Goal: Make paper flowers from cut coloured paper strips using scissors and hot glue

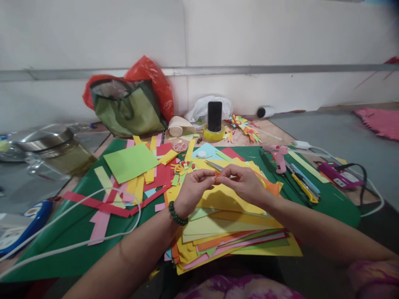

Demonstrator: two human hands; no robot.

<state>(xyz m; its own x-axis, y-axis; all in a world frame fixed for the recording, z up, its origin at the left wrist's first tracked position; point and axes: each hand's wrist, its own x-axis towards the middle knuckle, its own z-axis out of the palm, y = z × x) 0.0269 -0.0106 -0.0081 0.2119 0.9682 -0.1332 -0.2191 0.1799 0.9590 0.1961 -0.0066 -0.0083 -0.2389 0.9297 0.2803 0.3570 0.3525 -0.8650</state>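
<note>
Over a stack of coloured paper (230,225), my two hands meet fingertip to fingertip. My left hand (195,189), below a dark green bead bracelet (177,214), pinches one side of a small orange paper piece (217,175). My right hand (245,182) pinches its other side; most of the piece is hidden by the fingers. Scissors (214,166) lie on the yellow sheets just behind the hands, partly covered by the right one. Left of them sits a small multicoloured paper flower (184,167). More orange paper (272,189) shows beside my right hand.
Cut strips and a green sheet (131,162) lie leftward on the green mat (77,224). A pink glue gun (278,157), yellow cutter (304,187) and purple power adapter (341,173) are rightward. A phone (215,116) stands behind. A glass jar (67,153) and white cable (102,240) are left.
</note>
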